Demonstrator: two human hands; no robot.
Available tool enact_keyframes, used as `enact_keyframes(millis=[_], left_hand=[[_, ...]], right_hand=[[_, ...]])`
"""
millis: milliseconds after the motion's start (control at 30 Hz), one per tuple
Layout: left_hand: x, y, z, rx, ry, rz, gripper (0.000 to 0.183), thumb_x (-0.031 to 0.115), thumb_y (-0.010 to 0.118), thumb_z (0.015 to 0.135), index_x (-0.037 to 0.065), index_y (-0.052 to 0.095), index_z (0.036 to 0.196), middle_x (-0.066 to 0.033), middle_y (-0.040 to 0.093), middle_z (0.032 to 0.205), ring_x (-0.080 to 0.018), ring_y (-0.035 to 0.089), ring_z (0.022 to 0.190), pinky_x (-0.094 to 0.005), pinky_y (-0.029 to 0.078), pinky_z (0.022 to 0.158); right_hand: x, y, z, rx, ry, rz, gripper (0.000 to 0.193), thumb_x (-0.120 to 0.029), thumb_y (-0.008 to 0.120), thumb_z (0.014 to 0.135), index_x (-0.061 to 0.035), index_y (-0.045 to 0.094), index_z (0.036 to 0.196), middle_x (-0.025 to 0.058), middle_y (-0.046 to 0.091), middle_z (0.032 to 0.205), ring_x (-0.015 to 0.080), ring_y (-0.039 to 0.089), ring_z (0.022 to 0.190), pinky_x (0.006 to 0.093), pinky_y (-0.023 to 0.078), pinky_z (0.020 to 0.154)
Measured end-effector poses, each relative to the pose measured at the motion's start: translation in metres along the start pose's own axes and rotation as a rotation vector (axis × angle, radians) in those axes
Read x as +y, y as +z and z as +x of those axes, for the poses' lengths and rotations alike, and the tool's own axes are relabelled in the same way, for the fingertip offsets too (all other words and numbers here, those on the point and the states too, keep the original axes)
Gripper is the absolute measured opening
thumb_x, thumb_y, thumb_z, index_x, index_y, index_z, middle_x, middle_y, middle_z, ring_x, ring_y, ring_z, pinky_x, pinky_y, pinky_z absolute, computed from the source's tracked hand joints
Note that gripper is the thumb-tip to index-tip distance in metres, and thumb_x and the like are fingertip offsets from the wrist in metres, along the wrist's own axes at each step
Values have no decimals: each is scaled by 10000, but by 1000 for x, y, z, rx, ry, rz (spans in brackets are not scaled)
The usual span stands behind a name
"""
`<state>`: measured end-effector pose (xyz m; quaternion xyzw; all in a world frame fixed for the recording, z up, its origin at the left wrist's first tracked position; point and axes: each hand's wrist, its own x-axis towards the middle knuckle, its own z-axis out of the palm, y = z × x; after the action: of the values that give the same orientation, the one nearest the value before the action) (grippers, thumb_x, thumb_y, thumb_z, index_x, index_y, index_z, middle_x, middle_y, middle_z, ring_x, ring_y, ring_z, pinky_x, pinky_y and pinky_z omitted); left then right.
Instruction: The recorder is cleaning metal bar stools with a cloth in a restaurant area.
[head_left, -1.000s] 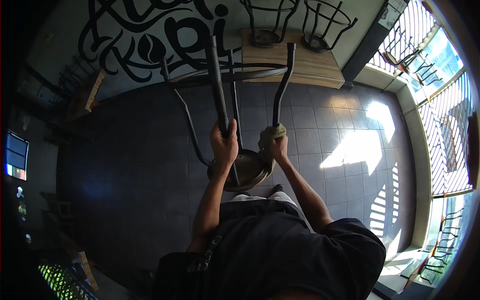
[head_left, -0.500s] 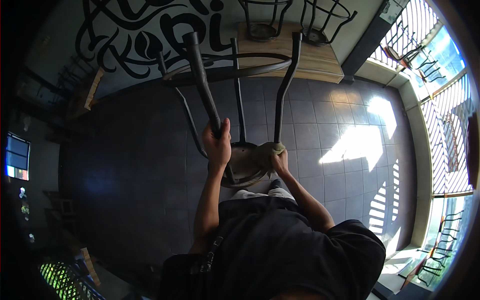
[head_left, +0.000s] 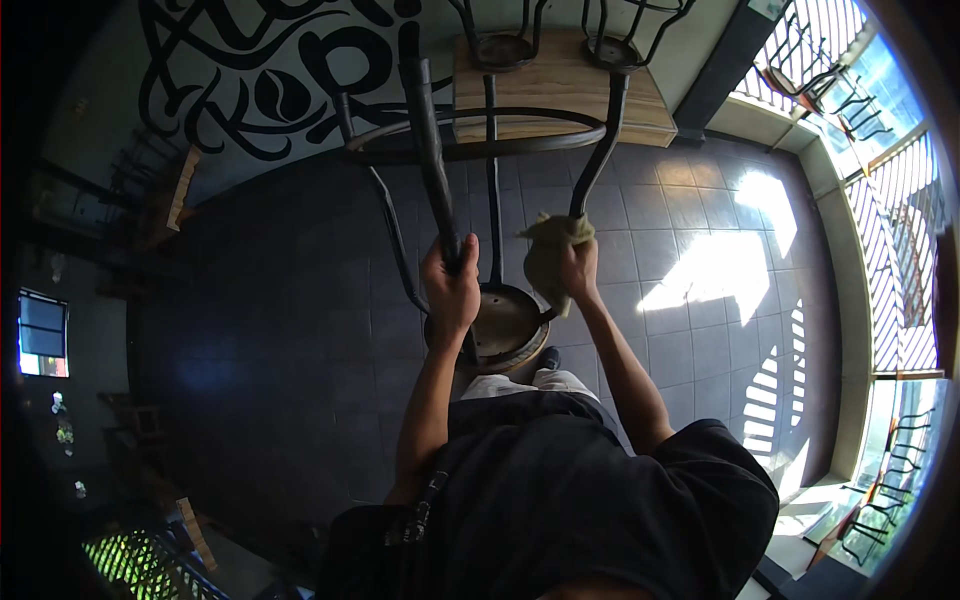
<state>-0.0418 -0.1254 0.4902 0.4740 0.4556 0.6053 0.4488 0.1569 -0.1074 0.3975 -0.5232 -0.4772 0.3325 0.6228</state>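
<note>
Head view, as observed from within the room. The stool (head_left: 508,316) is inverted in front of the person, legs upward, seat lowermost just beyond the feet. Whether the seat bears on the tiled floor (head_left: 290,350) cannot be confirmed from this angle.

Left hand (head_left: 452,288): fingers clenched around the near-left leg (head_left: 428,150), thumb pointing up along the tube. Right hand (head_left: 579,270): fingers closed on a greenish cloth (head_left: 546,268), which is gathered against the right leg (head_left: 599,150) (its loose end hangs toward the seat). A ring brace (head_left: 520,148) joins the legs above both hands.

Beyond the stool, a wood-faced table (head_left: 560,85) stands against the wall. Two further stools, also inverted, rest on it: one at left (head_left: 500,50), one at right (head_left: 610,52). Black lettering (head_left: 345,60) is painted on the wall. To the right, sunlight (head_left: 710,275) falls across the tiles.
</note>
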Motion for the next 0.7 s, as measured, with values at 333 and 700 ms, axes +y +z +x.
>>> enact_keyframes(millis=[333,700], left_hand=[[26,26,-10,-104,-17,64,291,169,585,937,81,455,692,59,390,540,-23,352,459,-213,272,432],[9,26,-18,-51,-9,-20,314,130,594,931,115,412,676,54,386,514,-19,356,416,-203,260,386]], right_hand=[[22,-32,14,107,-130,-111,500,-465,454,968,-5,572,1121,93,619,1006,163,578,877,304,489,757],[-134,-44,192,-23,-178,289,275,-227,483,972,26,573,1033,48,604,884,108,531,783,256,432,702]])
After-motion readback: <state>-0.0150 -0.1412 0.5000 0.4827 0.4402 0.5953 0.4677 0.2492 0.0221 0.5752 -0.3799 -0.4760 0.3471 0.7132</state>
